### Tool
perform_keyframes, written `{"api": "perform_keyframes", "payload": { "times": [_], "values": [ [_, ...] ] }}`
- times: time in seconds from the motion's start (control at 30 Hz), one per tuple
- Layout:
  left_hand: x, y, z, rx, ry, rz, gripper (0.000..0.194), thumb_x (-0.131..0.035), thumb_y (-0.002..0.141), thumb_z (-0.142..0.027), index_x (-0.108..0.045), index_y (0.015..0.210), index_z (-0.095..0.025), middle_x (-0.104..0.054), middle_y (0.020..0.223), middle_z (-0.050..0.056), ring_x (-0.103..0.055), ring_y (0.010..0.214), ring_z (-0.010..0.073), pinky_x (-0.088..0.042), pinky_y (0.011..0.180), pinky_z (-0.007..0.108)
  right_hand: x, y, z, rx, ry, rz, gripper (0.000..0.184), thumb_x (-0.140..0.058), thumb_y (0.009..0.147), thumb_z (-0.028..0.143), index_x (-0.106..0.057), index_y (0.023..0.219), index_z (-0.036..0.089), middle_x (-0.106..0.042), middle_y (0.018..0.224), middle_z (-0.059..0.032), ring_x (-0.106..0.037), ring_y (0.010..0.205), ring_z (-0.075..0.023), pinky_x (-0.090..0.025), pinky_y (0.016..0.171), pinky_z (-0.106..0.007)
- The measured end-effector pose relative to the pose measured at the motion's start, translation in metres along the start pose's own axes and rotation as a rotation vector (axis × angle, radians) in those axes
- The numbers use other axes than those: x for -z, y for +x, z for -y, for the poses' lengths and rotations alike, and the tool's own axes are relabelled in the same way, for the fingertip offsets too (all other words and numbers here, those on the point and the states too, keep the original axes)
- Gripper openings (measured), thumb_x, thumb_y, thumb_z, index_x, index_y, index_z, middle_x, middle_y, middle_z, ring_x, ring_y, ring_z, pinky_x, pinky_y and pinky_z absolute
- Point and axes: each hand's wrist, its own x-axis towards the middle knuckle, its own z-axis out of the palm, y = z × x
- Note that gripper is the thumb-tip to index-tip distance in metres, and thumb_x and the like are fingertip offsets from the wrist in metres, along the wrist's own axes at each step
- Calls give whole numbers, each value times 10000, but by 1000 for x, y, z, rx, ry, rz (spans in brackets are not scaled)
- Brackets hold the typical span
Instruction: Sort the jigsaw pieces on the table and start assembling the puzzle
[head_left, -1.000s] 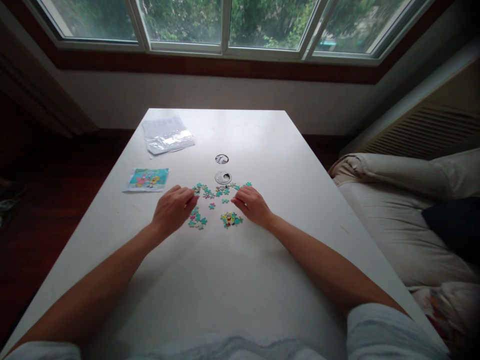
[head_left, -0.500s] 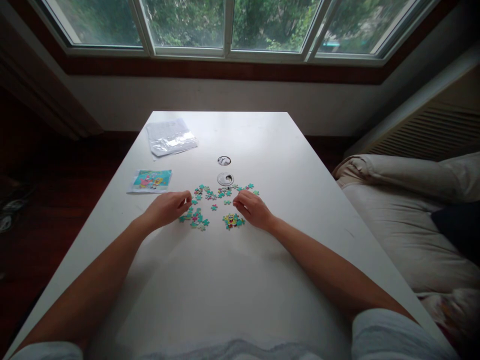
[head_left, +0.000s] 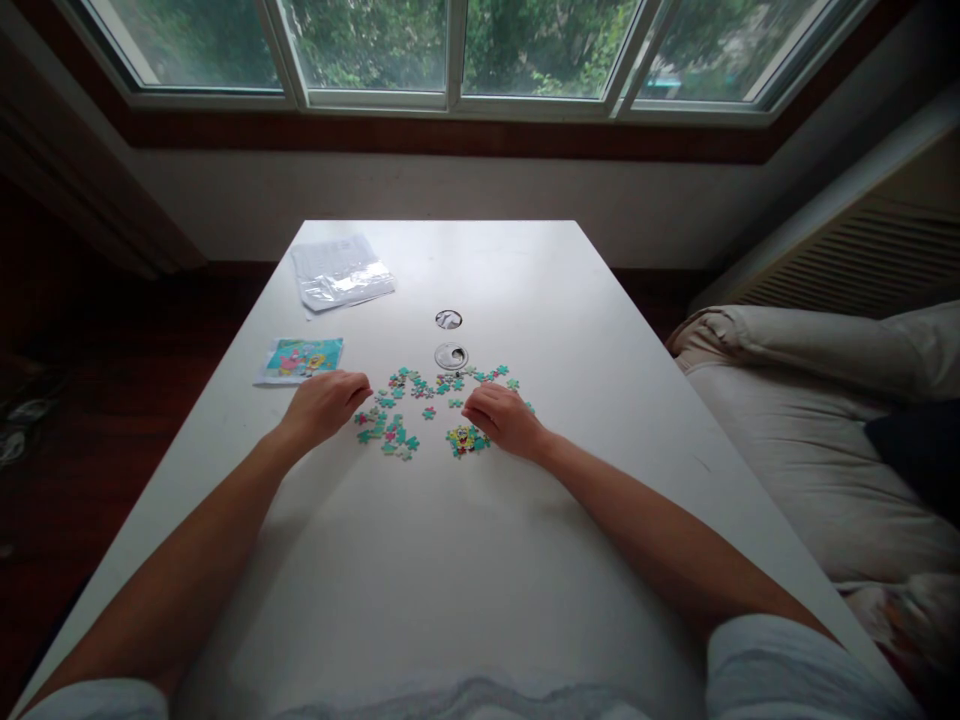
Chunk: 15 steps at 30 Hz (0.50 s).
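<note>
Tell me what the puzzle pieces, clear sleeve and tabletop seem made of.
Puzzle pieces: probably printed cardboard, judging by their flat, knobbed shapes; finish too small to tell.
Clear sleeve: likely glossy plastic film, given its crinkled, bright glints.
Tabletop: smooth white, perhaps lacquered or laminated board, with a soft sheen.

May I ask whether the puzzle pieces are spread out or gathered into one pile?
Spread out: the puzzle pieces lie in separate groups on the white table.

Pale grey-white shirt [head_left: 480,702], wavy blue-grey streaks across front. Short loose right sleeve [head_left: 772,665], faintly streaked; left sleeve [head_left: 105,702] similar pale fabric, partly cut off. Left hand [head_left: 322,407], right hand [head_left: 504,416] bare.
</note>
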Motion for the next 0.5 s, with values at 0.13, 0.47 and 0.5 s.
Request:
{"api": "perform_keyframes", "payload": {
  "times": [0.13, 0.47, 0.5],
  "values": [
    [-15, 3, -1, 45, -17, -117, 328, -391, 1022, -392, -646, 916, -213, -691, 874, 73, -630, 868, 232, -426, 755, 319, -1, -1, -3, -6, -16, -1, 388, -444, 1038, 426, -492, 709, 227, -544, 695, -27, -481, 708, -186, -364, 699, -316],
    [-31, 2, -6, 114, -167, -232, 236, -441, 995, -308, -653, 959, -212, -690, 926, 65, -614, 913, 225, -469, 851, 343, -2, -2, 1, -103, 112, -111, 196, -424, 1042, 288, -590, 960, 223, -636, 856, -43, -565, 769, -166, -442, 755, -298],
    [-32, 3, -7, 101, -181, -246, 236, -437, 990, -281, -660, 962, -210, -690, 947, 70, -610, 946, 231, -472, 884, 356, -2, -2, 2, -104, 112, -116, 191, -427, 1039, 281, -591, 962, 223, -639, 858, -43, -568, 769, -165, -445, 756, -298]
  ]
}}
